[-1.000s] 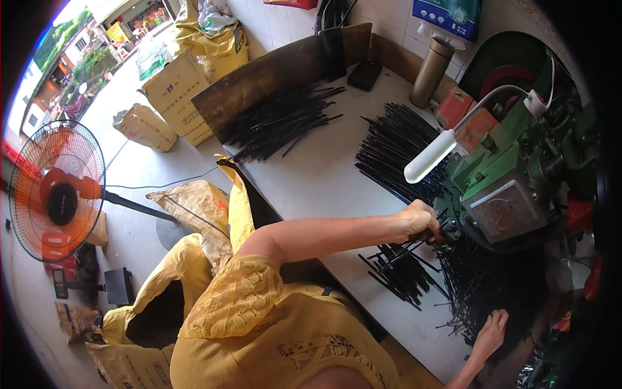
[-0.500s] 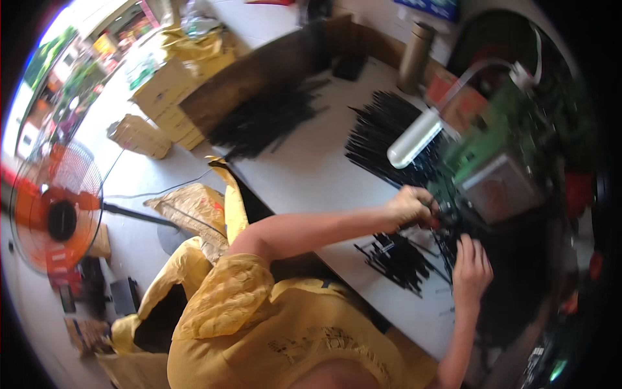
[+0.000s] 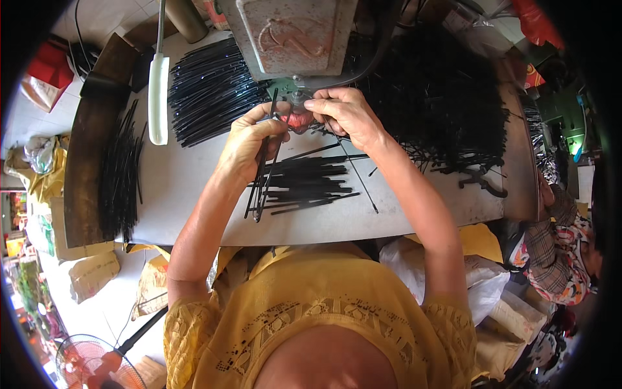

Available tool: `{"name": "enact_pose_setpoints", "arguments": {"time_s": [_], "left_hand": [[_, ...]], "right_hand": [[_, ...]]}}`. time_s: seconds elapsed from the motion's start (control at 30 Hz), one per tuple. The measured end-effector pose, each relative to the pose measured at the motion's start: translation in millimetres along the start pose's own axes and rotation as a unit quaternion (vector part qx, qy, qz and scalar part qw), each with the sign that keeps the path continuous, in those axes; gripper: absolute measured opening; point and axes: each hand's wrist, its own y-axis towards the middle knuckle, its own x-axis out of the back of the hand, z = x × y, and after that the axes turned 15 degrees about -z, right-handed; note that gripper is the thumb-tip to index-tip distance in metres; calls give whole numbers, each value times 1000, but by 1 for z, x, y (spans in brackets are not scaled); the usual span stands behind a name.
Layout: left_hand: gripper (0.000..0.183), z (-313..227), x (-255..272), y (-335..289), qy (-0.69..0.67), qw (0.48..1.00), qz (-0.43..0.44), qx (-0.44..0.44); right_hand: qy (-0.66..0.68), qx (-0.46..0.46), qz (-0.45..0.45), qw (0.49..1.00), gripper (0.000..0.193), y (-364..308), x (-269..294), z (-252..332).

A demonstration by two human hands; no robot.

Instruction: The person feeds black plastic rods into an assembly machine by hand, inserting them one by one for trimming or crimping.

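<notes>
My left hand (image 3: 254, 139) is closed round a few thin black rods (image 3: 260, 188), which hang down past the fingers, with one tip poking up above them. In my right hand (image 3: 350, 115), thumb and fingers pinch one thin black rod (image 3: 360, 176) that slants down over the table. Both hands are up close to the working end of a green bench machine (image 3: 282, 87), on either side of its red part (image 3: 298, 121). The rods' upper ends there are too small to make out. Below the hands lies a small heap of black rods (image 3: 304, 183) on the tabletop.
A worn metal cover (image 3: 295, 35) overhangs the hands. A tube lamp (image 3: 159, 100) hangs at left, beside a rod stack (image 3: 210, 91); more rods (image 3: 122, 178) lie at far left. A large black pile (image 3: 434, 97) and dark pliers-like tool (image 3: 483, 183) are right. Another person's sleeve (image 3: 551, 246) shows.
The view has swung round to face the machine squarely. My left hand has left the machine part it was at and now holds rods; my right hand has come up with a rod.
</notes>
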Motion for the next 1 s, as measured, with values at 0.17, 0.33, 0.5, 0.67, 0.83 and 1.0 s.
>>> {"name": "enact_pose_setpoints", "arguments": {"time_s": [0.17, 0.33, 0.5, 0.67, 0.83, 1.0], "left_hand": [[27, 0, 0, 5, -11, 1000, -1, -11], [27, 1, 0, 5, -14, 1000, 0, -25], [29, -1, -1, 3, -19, 999, 6, -26], [29, 0, -1, 4, -18, 1000, 1, -23], [28, 0, -1, 4, -20, 999, 5, -27], [27, 3, 0, 6, -24, 999, 5, -25]], "right_hand": [[5, 32, 2, 999, 23, 3, -5, -1], [7, 59, -34, 998, 20, 4, -10, -1], [20, 65, -17, 998, 18, 4, -9, 1], [26, 65, -17, 997, 16, 3, -10, 3], [20, 80, -11, 997, 17, 6, -11, 0], [30, 90, -7, 996, 18, 7, -15, -2]]}}
